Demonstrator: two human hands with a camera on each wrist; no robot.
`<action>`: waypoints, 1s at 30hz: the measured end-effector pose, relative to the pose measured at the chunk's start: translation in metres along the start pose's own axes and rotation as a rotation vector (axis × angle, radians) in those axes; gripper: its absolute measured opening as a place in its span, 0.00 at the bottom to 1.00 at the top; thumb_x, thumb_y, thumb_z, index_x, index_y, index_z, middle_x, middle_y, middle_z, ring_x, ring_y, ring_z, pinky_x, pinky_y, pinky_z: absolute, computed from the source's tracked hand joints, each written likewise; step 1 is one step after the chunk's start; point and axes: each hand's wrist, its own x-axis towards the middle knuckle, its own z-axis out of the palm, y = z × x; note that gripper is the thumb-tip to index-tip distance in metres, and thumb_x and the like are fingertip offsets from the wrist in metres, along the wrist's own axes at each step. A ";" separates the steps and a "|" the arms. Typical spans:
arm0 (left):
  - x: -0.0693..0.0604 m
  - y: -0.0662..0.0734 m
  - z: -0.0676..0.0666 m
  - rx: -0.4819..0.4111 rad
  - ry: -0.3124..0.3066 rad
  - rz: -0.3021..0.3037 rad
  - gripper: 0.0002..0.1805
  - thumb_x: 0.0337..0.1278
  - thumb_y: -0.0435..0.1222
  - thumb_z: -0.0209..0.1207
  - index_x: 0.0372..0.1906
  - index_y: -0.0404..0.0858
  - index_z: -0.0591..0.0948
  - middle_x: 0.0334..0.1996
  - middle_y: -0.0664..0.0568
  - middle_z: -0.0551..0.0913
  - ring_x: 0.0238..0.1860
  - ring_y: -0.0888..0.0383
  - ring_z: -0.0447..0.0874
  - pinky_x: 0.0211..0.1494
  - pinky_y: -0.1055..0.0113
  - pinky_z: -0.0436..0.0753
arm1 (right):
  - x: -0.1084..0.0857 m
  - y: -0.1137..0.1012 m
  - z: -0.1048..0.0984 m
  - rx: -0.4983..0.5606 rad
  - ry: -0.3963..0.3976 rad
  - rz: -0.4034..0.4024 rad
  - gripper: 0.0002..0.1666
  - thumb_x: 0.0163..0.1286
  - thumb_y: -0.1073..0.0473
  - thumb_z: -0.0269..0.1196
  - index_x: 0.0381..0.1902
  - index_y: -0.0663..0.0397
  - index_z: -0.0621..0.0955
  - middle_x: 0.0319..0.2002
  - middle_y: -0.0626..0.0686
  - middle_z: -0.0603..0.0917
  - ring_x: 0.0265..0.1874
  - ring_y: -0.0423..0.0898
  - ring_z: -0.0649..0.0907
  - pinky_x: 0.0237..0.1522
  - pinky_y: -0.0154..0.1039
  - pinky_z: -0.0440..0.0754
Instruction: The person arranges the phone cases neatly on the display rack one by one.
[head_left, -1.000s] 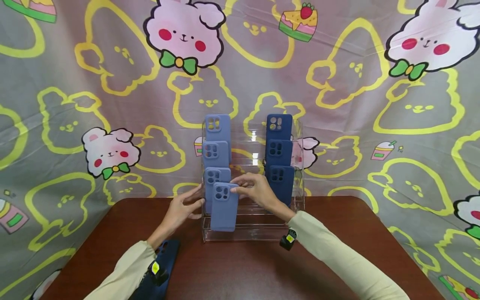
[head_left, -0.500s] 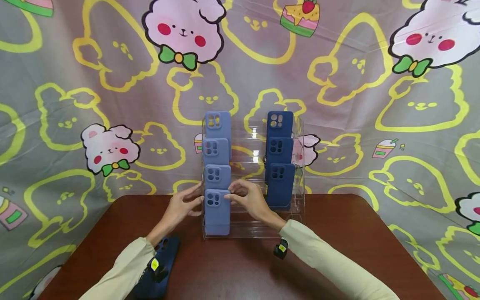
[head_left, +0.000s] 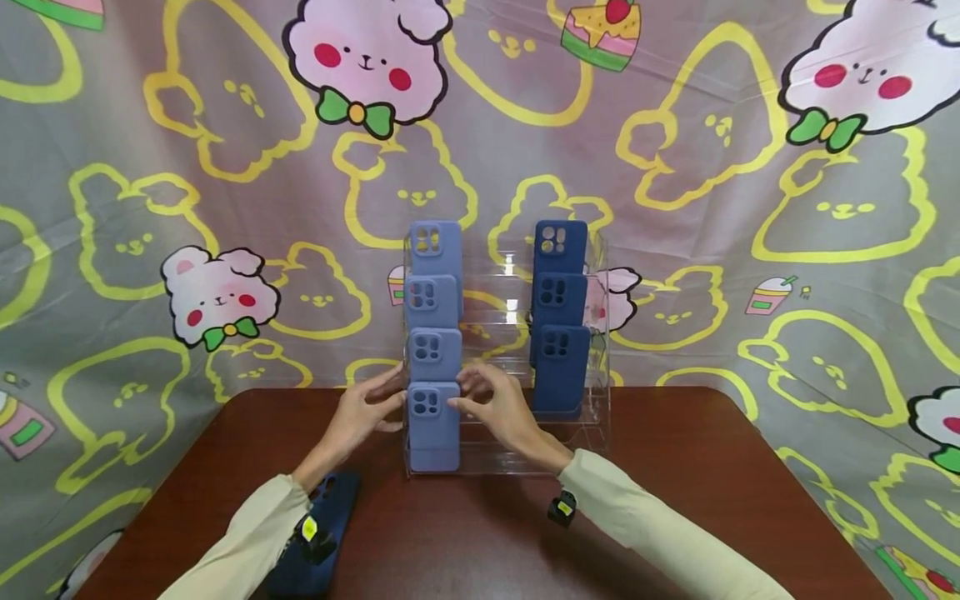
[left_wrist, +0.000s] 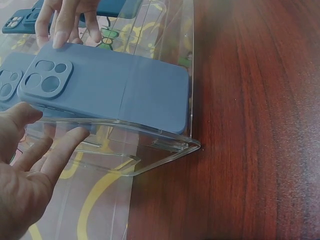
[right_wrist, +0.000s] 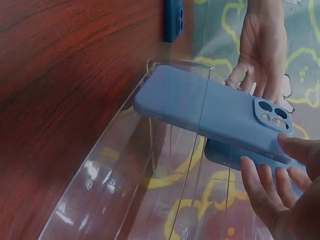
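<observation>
A light blue phone case [head_left: 442, 437] stands in the lowest tier of a clear acrylic display stand [head_left: 510, 462], its lower part behind the front lip. My right hand [head_left: 498, 408] is at its right edge. In the right wrist view the thumb [right_wrist: 295, 147] touches the case's upper corner, while the other fingers spread apart beside it, not curled round it. My left hand [head_left: 363, 412] rests at the stand's left side. In the left wrist view, its fingers [left_wrist: 65, 150] lie fairly straight along the outside of the clear side panel.
More light blue cases [head_left: 442, 308] rise in the tiers above. Several dark blue cases [head_left: 562, 375] fill a column at the right. Another dark blue case [head_left: 326, 533] lies on the brown table [head_left: 465, 542] by my left forearm. A patterned cloth [head_left: 675, 250] hangs behind.
The right hand has moved the light blue case left and down into the stand's lowest tier, in line with those above. Its grip has loosened. The left hand has stayed at the stand's side.
</observation>
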 end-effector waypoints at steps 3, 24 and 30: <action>0.000 0.000 -0.001 0.010 -0.004 0.004 0.33 0.73 0.32 0.64 0.78 0.36 0.69 0.73 0.33 0.72 0.55 0.46 0.88 0.44 0.54 0.94 | -0.001 -0.001 -0.002 -0.004 -0.001 -0.006 0.19 0.63 0.63 0.78 0.49 0.58 0.84 0.41 0.56 0.87 0.37 0.49 0.87 0.34 0.38 0.91; 0.002 0.001 -0.004 0.007 -0.026 0.010 0.33 0.73 0.32 0.63 0.79 0.35 0.68 0.71 0.32 0.73 0.58 0.42 0.86 0.44 0.52 0.94 | -0.031 -0.024 0.007 -0.073 -0.183 -0.157 0.11 0.69 0.59 0.74 0.45 0.59 0.86 0.37 0.52 0.86 0.36 0.39 0.84 0.39 0.35 0.90; 0.000 0.000 -0.004 0.006 -0.028 0.006 0.34 0.73 0.34 0.64 0.78 0.35 0.69 0.72 0.32 0.73 0.58 0.42 0.86 0.45 0.53 0.94 | -0.038 -0.031 0.027 -0.349 -0.649 -0.348 0.05 0.75 0.54 0.69 0.39 0.47 0.87 0.33 0.41 0.84 0.31 0.27 0.77 0.33 0.17 0.76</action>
